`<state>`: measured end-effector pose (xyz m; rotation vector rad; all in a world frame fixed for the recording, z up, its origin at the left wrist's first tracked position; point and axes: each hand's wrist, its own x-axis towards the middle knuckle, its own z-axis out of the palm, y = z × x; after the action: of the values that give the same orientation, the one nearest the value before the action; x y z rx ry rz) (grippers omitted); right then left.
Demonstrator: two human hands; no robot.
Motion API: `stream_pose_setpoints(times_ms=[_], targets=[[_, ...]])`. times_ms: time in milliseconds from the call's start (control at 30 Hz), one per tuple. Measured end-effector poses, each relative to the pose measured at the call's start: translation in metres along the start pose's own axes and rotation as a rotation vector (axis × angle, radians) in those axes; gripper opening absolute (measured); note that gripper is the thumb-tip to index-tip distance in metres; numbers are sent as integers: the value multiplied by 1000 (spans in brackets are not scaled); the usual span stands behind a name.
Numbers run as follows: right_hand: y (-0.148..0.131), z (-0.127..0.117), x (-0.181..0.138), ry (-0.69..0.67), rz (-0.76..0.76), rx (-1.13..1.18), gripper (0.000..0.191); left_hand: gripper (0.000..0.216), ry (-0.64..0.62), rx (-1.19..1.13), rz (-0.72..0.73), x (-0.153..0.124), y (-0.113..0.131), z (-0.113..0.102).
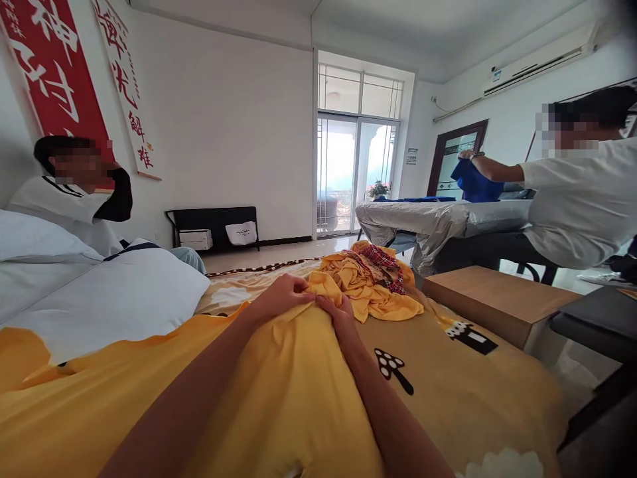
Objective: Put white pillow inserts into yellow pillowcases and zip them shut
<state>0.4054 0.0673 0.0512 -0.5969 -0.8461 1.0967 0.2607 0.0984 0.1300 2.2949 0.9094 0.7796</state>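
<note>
Yellow cloth [298, 378], loosely creased, far end bunched, left hand [287, 292] and right hand [341, 313] pinching it

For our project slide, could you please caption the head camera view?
Left hand and right hand pinch a bunched yellow cloth, near a crumpled fabric pile on patterned bedding.

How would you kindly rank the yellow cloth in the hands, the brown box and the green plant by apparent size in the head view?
1. Yellow cloth, its nearness enlarging it
2. Brown box
3. Green plant, farthest away
</note>
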Motion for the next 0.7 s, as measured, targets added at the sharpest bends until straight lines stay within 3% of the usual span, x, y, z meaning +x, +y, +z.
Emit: stream_pose_setpoints(times_ms=[200,400,567,633,700], targets=[[-1,-3,0,-11,-62,-83,47,31,71,-253,-45,3,-11,2],[-2,-21,-11,96,-194,-418,40,41,226,-463,-142,4,-10,5],[-18,-47,-15,-12,-153,-679,45,43,310,-515,-197,6,-8,5],[-27,-46,-21,55,-301,-830,44,40,325,-503,-200,8,-8,5],[-32,-37,-31,205,-579,-1024,40,37,336,-475,-197,10,-7,4]])
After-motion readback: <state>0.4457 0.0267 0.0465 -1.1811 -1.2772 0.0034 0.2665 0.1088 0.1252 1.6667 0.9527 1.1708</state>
